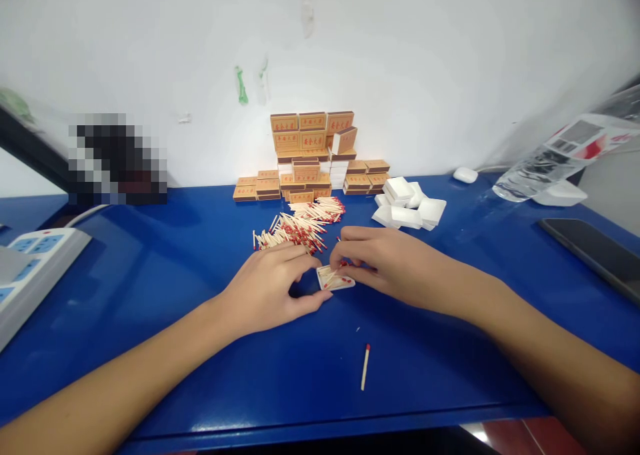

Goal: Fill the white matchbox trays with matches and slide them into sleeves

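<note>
A small white matchbox tray (339, 287) with red-tipped matches in it lies on the blue table. My left hand (270, 283) grips its left end, thumb at the near side and fingers at the far side. From the right, my right hand (387, 262) reaches over the tray, fingertips pinched on matches inside; how many is hidden. Just beyond my hands spreads a heap of loose matches (300, 230). One single match (365, 367) lies apart, closer to the table's front edge.
Orange-brown matchboxes (313, 140) are stacked against the wall. Several white trays (431, 211) sit in a pile to their right. Further right are a clear plastic bottle (545, 154), a white case (465, 174) and a dark phone (595, 252). A white-and-blue device (60, 252) stands left.
</note>
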`<action>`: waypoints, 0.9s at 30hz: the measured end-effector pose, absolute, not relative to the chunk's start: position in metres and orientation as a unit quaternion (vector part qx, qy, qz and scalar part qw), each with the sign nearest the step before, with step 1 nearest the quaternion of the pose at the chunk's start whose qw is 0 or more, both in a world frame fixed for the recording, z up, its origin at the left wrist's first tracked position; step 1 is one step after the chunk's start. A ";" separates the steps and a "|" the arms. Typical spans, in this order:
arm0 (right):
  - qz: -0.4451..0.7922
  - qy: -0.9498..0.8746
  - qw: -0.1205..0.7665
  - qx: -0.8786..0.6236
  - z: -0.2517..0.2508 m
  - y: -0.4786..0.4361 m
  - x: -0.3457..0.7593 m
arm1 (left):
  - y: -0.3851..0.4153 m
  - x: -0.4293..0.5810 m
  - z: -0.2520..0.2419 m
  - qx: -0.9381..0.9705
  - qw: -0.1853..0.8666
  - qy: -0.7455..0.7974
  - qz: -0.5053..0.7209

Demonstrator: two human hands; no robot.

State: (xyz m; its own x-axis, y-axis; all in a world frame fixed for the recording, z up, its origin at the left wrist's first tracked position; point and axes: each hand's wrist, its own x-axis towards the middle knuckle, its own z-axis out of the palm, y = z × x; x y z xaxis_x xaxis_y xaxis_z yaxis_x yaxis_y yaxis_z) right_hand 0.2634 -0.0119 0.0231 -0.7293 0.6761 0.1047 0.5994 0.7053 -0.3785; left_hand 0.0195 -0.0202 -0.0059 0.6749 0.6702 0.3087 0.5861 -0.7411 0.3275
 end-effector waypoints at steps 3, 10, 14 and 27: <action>0.157 -0.916 0.129 -0.347 0.019 -0.012 0.263 | -0.021 0.020 -0.006 0.910 0.101 0.344 0.209; 0.175 -0.915 0.132 -0.340 0.021 -0.015 0.261 | -0.019 0.020 -0.006 0.911 0.099 0.339 0.212; 0.214 -0.919 0.122 -0.308 0.021 -0.016 0.260 | -0.019 0.020 -0.007 0.912 0.104 0.336 0.209; 0.208 -0.920 0.103 -0.315 0.017 -0.014 0.259 | -0.020 0.019 -0.007 0.914 0.104 0.335 0.201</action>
State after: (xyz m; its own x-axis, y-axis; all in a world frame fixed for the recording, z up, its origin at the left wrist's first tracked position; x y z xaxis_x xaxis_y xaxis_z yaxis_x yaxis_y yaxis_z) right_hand 0.2590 -0.0140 0.0173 -0.7799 0.6232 0.0588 0.5372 0.7146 -0.4481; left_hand 0.0193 -0.0203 -0.0066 0.6941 0.6554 0.2977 0.5718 -0.7533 0.3250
